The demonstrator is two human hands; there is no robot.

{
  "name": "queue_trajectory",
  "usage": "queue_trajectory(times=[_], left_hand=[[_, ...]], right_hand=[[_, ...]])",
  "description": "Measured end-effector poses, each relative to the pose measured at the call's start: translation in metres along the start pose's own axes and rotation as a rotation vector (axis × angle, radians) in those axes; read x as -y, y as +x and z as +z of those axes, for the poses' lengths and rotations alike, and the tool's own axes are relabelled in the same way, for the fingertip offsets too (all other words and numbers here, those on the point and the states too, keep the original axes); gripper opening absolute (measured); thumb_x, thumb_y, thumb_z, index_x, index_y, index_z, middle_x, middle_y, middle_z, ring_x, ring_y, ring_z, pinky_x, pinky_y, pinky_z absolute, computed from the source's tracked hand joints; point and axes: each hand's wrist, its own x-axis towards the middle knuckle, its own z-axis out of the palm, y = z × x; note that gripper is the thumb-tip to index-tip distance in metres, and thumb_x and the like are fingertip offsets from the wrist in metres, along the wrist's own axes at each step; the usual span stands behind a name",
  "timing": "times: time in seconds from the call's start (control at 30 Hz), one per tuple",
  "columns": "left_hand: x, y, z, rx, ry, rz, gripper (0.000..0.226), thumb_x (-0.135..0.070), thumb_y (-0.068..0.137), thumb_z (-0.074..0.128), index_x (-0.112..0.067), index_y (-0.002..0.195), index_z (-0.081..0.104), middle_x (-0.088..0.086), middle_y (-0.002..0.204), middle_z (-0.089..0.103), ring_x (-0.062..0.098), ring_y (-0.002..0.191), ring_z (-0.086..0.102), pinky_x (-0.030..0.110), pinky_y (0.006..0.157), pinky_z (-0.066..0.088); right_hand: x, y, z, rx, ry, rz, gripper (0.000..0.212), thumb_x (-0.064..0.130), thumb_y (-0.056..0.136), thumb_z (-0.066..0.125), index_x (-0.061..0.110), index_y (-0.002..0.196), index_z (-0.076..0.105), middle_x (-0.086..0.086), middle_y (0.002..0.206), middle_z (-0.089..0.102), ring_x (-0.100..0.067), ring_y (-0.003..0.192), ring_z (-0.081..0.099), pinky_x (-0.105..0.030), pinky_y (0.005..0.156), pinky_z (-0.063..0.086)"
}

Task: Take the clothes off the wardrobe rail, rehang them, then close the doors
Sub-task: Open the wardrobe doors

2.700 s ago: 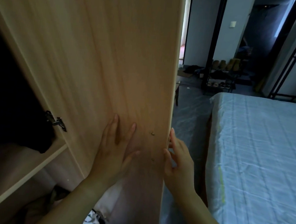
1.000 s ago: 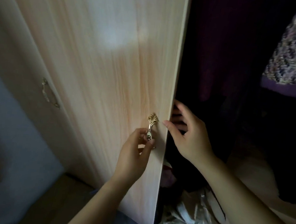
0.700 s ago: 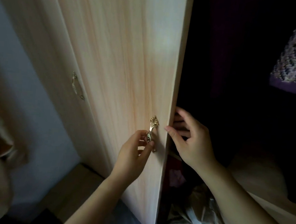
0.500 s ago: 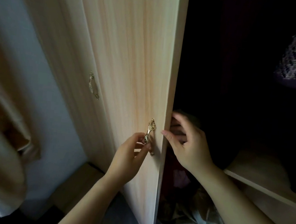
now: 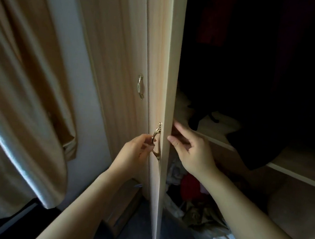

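Observation:
A light wooden wardrobe door (image 5: pixel 163 66) stands edge-on in the middle of the view, swung wide. My left hand (image 5: pixel 133 153) is closed around its small brass handle (image 5: pixel 156 140). My right hand (image 5: pixel 192 151) rests with fingers spread against the door's inner side and edge. Dark clothes (image 5: pixel 263 71) hang inside the wardrobe to the right, barely visible in the shadow. The rail itself is hidden.
A second closed door with its own brass handle (image 5: pixel 140 86) is to the left. A beige curtain (image 5: pixel 20 96) hangs further left. A wooden shelf (image 5: pixel 292 167) crosses the wardrobe interior, with crumpled clothes (image 5: pixel 193 196) piled below it.
The door has swung further, now seen edge-on. The view has turned left, bringing the curtain in. My left hand stays on the handle and my right hand at the door edge.

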Motion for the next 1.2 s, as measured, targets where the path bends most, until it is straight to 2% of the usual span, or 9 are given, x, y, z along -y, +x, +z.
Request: queue_trajectory(times=[0.03, 0.1, 0.23, 0.37, 0.47, 0.6, 0.77, 1.0, 1.2], left_hand=[[0.008, -0.004, -0.009, -0.014, 0.005, -0.001, 0.025, -0.016, 0.094, 0.053, -0.02, 0.118, 0.057, -0.008, 0.106, 0.064, 0.003, 0.094, 0.059, 0.007, 0.076, 0.044], [0.024, -0.013, -0.027, -0.052, 0.033, 0.007, 0.028, -0.017, 0.093, 0.053, -0.023, 0.12, 0.057, -0.01, 0.106, 0.064, 0.002, 0.095, 0.059, 0.012, 0.077, 0.046], [0.049, -0.033, -0.055, -0.167, 0.091, 0.018, 0.038, -0.018, 0.093, 0.054, -0.029, 0.129, 0.05, -0.013, 0.114, 0.059, -0.005, 0.094, 0.056, 0.011, 0.078, 0.048], [0.056, -0.05, -0.076, -0.319, -0.004, 0.017, 0.049, -0.01, 0.093, 0.054, -0.032, 0.135, 0.041, -0.018, 0.12, 0.052, -0.005, 0.104, 0.054, 0.005, 0.079, 0.044], [0.054, -0.049, -0.087, -0.353, -0.045, 0.037, 0.048, -0.014, 0.092, 0.057, -0.03, 0.135, 0.042, -0.015, 0.118, 0.054, -0.002, 0.104, 0.056, 0.009, 0.082, 0.047], [0.064, -0.042, -0.091, -0.355, -0.022, 0.006, 0.048, -0.026, 0.087, 0.061, -0.036, 0.13, 0.041, -0.007, 0.117, 0.06, 0.006, 0.103, 0.059, 0.022, 0.084, 0.053], [0.088, -0.034, -0.095, -0.525, -0.035, -0.128, 0.059, -0.009, 0.084, 0.066, -0.049, 0.12, 0.041, -0.018, 0.105, 0.059, 0.004, 0.094, 0.061, 0.02, 0.072, 0.054], [0.11, -0.017, -0.106, -0.783, 0.04, -0.223, 0.076, 0.003, 0.081, 0.066, -0.047, 0.128, 0.034, -0.014, 0.098, 0.061, -0.002, 0.083, 0.064, 0.008, 0.064, 0.048], [0.139, -0.003, -0.118, -0.803, 0.083, -0.22, 0.083, 0.007, 0.082, 0.064, -0.051, 0.133, 0.032, -0.01, 0.101, 0.062, 0.0, 0.084, 0.064, 0.011, 0.067, 0.05]], right_hand=[[0.005, 0.002, 0.011, 0.026, 0.017, 0.003, 0.047, 0.023, 0.086, 0.065, 0.024, 0.129, 0.046, 0.016, 0.115, 0.062, -0.001, 0.087, 0.066, -0.015, 0.07, 0.053], [0.011, 0.009, 0.033, 0.08, 0.006, 0.004, 0.049, 0.031, 0.087, 0.064, 0.02, 0.132, 0.05, 0.018, 0.124, 0.055, 0.005, 0.099, 0.059, -0.01, 0.08, 0.048], [0.019, 0.021, 0.076, 0.179, 0.029, 0.0, 0.057, 0.042, 0.087, 0.061, 0.02, 0.137, 0.047, 0.002, 0.132, 0.056, -0.007, 0.122, 0.052, -0.035, 0.097, 0.048], [0.026, 0.033, 0.101, 0.174, 0.021, -0.032, 0.065, 0.045, 0.08, 0.063, 0.02, 0.137, 0.042, 0.005, 0.138, 0.045, -0.015, 0.13, 0.044, -0.037, 0.107, 0.038], [0.021, 0.045, 0.119, 0.192, 0.019, -0.097, 0.064, 0.043, 0.08, 0.062, 0.022, 0.135, 0.038, 0.005, 0.14, 0.04, -0.017, 0.133, 0.04, -0.035, 0.11, 0.034], [0.008, 0.066, 0.142, 0.211, -0.006, -0.206, 0.063, 0.031, 0.081, 0.067, 0.023, 0.137, 0.039, -0.015, 0.145, 0.037, -0.014, 0.134, 0.034, -0.02, 0.111, 0.026], [-0.01, 0.1, 0.176, 0.207, -0.012, -0.339, 0.069, 0.039, 0.081, 0.064, 0.027, 0.142, 0.034, -0.012, 0.152, 0.021, -0.031, 0.138, 0.029, -0.049, 0.107, 0.036], [-0.031, 0.125, 0.229, 0.173, -0.058, -0.457, 0.063, 0.036, 0.084, 0.062, 0.031, 0.14, 0.034, -0.008, 0.152, 0.017, -0.024, 0.141, 0.017, -0.037, 0.112, 0.027], [-0.038, 0.134, 0.256, 0.158, -0.113, -0.469, 0.059, 0.036, 0.087, 0.061, 0.027, 0.14, 0.037, -0.009, 0.153, 0.013, -0.024, 0.143, 0.013, -0.038, 0.113, 0.024]])
